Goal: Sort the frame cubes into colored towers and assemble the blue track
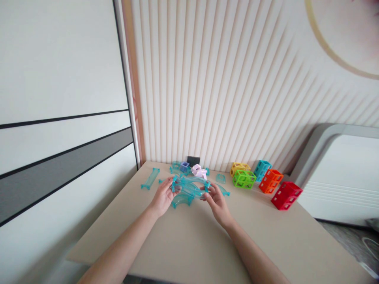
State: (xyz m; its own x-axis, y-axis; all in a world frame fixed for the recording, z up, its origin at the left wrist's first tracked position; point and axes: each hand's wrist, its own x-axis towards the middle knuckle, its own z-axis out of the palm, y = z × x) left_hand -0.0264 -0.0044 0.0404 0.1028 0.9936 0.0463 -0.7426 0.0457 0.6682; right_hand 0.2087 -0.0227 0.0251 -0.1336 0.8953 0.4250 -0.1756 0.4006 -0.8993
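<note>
Two hands hold a clear teal track piece point(192, 190) over the table point(189, 244).
The person's left hand point(162, 196) grips its left end and the right hand point(217, 202) its right end, hands apart (the piece spans the gap); more teal pieces point(151, 178) lie to the left and beyond, near a pale pink object point(199, 171), while yellow, green, blue, orange and red open-sided blocks point(286, 196) stand on the right.
</note>
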